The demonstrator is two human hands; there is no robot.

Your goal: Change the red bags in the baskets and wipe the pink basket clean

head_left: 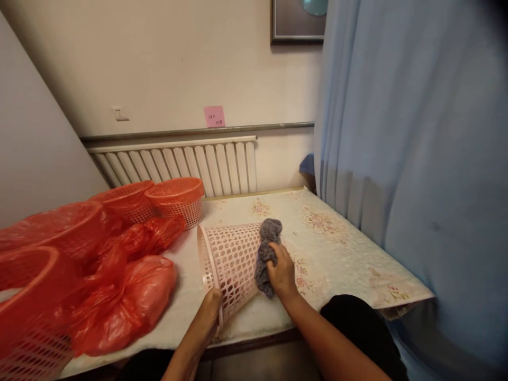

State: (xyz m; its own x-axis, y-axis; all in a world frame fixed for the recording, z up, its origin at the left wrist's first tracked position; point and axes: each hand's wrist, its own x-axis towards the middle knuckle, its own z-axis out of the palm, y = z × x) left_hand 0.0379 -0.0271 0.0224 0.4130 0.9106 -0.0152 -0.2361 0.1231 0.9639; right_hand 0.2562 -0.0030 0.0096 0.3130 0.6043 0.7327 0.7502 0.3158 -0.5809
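Note:
A pink plastic wastebasket (234, 251) with a lattice of holes lies on its side on the flower-patterned cover, its mouth facing left. My left hand (209, 312) grips the rim at the near side, thumb on the outside and the other fingers mostly hidden. A grey cloth (270, 238) is bunched in my right hand (282, 271), which presses it against the basket's base end at the right. The cloth hides most of that base.
Several baskets with red bag liners (174, 188) stand at the left, beside a bulging red plastic bag (135, 291). A radiator (206, 164) lines the wall behind the covered table (333, 254). A blue curtain (397, 132) hangs at the right.

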